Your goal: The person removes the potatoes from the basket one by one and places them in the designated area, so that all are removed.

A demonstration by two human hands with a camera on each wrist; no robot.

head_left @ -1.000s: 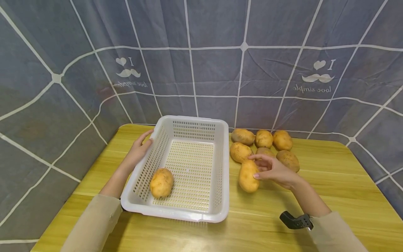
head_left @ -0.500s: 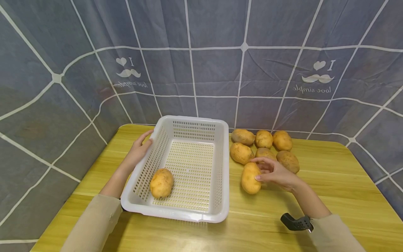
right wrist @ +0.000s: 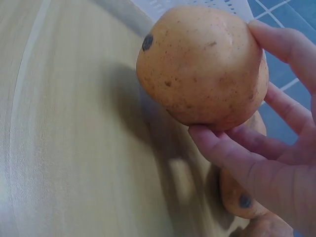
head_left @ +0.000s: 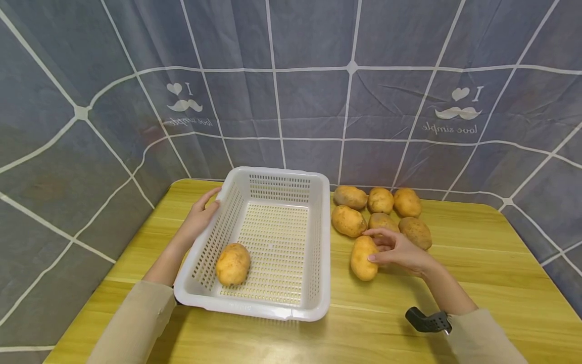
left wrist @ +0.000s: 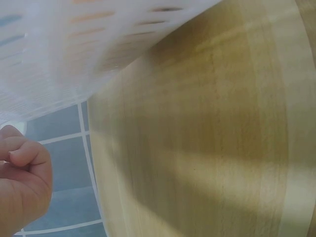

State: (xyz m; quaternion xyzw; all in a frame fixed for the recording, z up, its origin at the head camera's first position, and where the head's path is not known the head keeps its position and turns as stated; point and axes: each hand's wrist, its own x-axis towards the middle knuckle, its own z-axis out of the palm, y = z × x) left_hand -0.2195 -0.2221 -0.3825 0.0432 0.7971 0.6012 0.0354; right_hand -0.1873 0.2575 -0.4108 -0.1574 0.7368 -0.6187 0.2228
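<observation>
Grey checked cloth backs a yellow wooden table point(head_left: 477, 263). From the head camera, the left hand point(head_left: 200, 215) grips the white slotted basket's point(head_left: 318, 253) left rim; one potato point(head_left: 233, 264) lies inside. The right hand point(head_left: 400, 250) curls its fingers on a potato point(head_left: 364, 258) near five others. Left wrist: curled fingers point(left wrist: 22, 158) beside basket wall point(left wrist: 74, 49). Right wrist: fingers point(right wrist: 232, 148) cradle the potato point(right wrist: 202, 64).

The right hand's fingers point(right wrist: 232, 148) curl round a speckled potato point(right wrist: 202, 64) above the wooden table point(right wrist: 74, 148)
</observation>
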